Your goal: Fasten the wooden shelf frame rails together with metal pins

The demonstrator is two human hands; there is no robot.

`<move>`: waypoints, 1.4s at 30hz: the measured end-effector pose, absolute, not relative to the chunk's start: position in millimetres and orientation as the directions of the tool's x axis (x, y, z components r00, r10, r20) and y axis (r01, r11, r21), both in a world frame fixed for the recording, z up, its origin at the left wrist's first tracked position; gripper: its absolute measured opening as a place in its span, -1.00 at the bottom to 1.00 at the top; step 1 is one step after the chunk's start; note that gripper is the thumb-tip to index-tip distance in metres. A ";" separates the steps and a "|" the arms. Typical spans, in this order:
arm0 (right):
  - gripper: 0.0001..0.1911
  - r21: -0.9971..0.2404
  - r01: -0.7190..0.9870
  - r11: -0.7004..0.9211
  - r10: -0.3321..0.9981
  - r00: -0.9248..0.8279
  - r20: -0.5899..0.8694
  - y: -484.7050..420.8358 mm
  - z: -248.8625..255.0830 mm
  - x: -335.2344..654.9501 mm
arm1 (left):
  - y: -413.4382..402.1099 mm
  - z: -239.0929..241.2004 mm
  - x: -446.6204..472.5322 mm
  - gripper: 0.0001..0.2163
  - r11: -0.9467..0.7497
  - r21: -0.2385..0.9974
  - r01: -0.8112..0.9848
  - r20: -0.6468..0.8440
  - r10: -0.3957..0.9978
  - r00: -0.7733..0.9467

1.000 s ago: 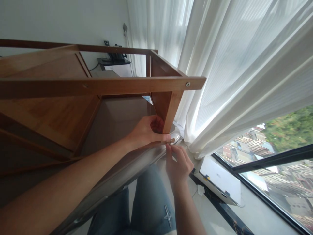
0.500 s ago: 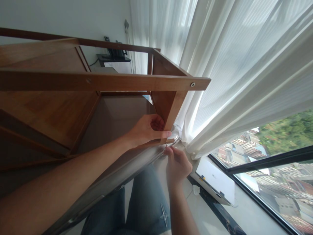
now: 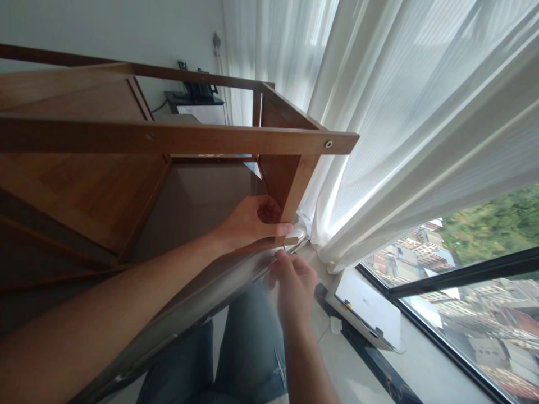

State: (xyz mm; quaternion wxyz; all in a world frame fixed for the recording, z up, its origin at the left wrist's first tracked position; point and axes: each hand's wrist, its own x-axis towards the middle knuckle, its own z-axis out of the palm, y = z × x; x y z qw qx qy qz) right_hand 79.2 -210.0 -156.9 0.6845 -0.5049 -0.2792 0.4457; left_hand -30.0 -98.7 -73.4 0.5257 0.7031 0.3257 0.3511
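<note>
A brown wooden frame (image 3: 177, 138) with slats and panels fills the left and middle of the head view. My left hand (image 3: 248, 227) is closed around the lower end of its corner post (image 3: 297, 188), thumb lying across the front and fingers curled behind. Just below, my right hand (image 3: 295, 286) pinches a thin metal rod (image 3: 283, 247) at the bottom rail (image 3: 291, 241). The rod's lower part is hidden in the fingers, so its exact kind cannot be made out. A round light-coloured fitting (image 3: 328, 144) sits in the upper rail's end.
The frame stands on a grey, plastic-edged surface (image 3: 219, 297) above my knees. White curtains (image 3: 357, 112) hang close behind the post. To the right are a white box (image 3: 370, 308) on the floor and a window (image 3: 471, 275). A black kettle (image 3: 202, 87) stands at the back.
My right hand has turned at the wrist and shifted slightly left, its fingers curling differently below the rod. My left hand keeps its hold on the post.
</note>
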 end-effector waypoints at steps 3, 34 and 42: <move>-0.62 -0.817 -0.577 -0.005 0.909 0.338 -0.245 -205.9 -153.8 78.2 | -98.7 -74.9 -29.9 -0.67 -0.215 0.973 0.079 0.139 0.828 0.543; -0.65 -0.986 -0.013 0.168 0.854 0.502 0.139 -223.9 -155.3 83.5 | -97.1 -76.0 -31.1 -0.63 -0.236 0.968 0.092 0.147 0.819 0.555; -0.77 -0.973 -0.051 0.224 0.823 0.546 0.160 -219.6 -166.3 98.0 | -100.1 -72.6 -30.4 -0.64 -0.231 0.968 0.092 0.143 0.819 0.556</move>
